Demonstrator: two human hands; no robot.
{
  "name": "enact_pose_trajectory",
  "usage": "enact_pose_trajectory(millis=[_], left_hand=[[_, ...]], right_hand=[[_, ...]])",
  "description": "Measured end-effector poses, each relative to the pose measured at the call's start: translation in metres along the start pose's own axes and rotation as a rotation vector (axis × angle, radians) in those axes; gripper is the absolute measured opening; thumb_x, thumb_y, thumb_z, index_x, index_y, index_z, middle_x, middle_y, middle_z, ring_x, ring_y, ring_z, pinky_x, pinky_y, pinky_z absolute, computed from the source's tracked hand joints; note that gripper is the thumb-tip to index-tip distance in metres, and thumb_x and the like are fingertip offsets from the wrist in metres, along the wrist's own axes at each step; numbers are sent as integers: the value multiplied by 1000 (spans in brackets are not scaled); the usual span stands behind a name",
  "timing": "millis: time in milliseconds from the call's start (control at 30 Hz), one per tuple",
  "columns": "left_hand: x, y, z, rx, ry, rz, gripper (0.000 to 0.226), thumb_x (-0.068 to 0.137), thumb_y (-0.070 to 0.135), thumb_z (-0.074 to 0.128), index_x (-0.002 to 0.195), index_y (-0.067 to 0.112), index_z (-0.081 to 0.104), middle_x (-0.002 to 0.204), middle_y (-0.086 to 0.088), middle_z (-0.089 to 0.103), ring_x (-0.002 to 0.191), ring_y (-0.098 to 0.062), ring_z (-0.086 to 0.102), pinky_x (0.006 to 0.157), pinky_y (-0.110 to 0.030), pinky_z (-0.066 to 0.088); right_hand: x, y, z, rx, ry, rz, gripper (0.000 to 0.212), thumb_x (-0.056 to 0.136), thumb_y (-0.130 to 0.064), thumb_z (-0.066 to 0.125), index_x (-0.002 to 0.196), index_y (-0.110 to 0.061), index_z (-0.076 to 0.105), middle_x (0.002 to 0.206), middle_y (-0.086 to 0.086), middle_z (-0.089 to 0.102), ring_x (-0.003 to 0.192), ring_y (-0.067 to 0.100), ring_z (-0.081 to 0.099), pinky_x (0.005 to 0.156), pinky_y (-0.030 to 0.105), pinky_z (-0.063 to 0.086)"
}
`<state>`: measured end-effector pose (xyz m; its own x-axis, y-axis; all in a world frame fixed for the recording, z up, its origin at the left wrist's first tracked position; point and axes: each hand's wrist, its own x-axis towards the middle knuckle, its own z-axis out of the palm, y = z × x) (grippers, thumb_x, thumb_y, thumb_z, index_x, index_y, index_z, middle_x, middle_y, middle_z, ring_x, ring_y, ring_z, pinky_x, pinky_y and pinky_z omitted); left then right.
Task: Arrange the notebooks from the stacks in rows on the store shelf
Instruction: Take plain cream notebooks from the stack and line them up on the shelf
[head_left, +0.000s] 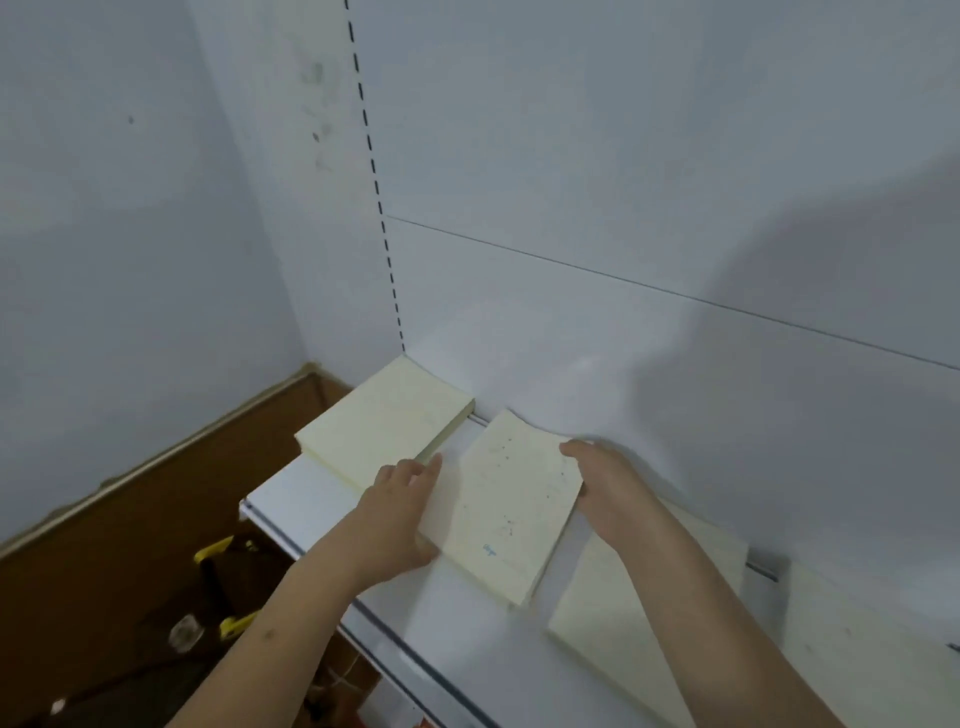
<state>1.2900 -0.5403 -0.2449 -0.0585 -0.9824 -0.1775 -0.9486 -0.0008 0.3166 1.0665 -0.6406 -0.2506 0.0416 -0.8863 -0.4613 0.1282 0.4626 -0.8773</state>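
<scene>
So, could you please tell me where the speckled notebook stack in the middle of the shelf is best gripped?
Grip the speckled notebook stack by its two long side edges, one hand from each side, as the left hand and right hand do now. It lies flat on the shelf, slightly skewed, with bare gaps beside it that give the fingers room; its back end sits near the wall.

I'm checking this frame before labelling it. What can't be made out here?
- Blue mark on the middle notebook, head view: too small to read.
- Notebook at right: partly covered by the right hand and forearm.
- Left hand fingertips: hidden against the middle notebook's edge.
- Shelf: cut off by the frame's right edge.
</scene>
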Motion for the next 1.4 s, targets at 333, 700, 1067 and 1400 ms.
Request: enact_pose_trajectory(millis=[333, 700, 1067, 1400], left_hand=[[36, -13, -10, 17, -223, 117, 120, 83, 34, 78, 156, 23, -17, 159, 1, 26, 137, -16, 39, 109, -27, 35], [26, -20, -22, -32, -286, 201, 128, 80, 40, 78, 149, 38, -29, 165, 7, -10, 152, -20, 7, 120, -41, 26], [11, 127, -8, -336, 133, 557, 71, 96, 42, 57, 155, 30, 21, 155, 13, 32, 139, 2, 28, 102, -1, 14], [-91, 309, 92, -364, -75, 875, 67, 98, 49, 49, 155, 36, 16, 156, 20, 27, 139, 3, 27, 101, -10, 20]], right_hand=[[-13, 1, 21, 27, 58, 113, 93, 42, -42, 77, 129, -17, 55, 137, 12, 55, 126, 30, 53, 107, 51, 41], [-27, -9, 30, 28, 3, 52, 82, 38, -41, 77, 113, -17, 56, 116, 5, 50, 114, 22, 51, 97, 39, 41], [-123, -57, -63, -141, 335, -377, 61, 100, -44, 50, 154, -28, 28, 157, -7, 32, 143, 16, 33, 118, 45, 27], [-278, -38, -229, -551, 781, -568, 72, 98, -58, 39, 158, -25, 15, 164, -10, 14, 150, 7, 11, 122, 31, 11]])
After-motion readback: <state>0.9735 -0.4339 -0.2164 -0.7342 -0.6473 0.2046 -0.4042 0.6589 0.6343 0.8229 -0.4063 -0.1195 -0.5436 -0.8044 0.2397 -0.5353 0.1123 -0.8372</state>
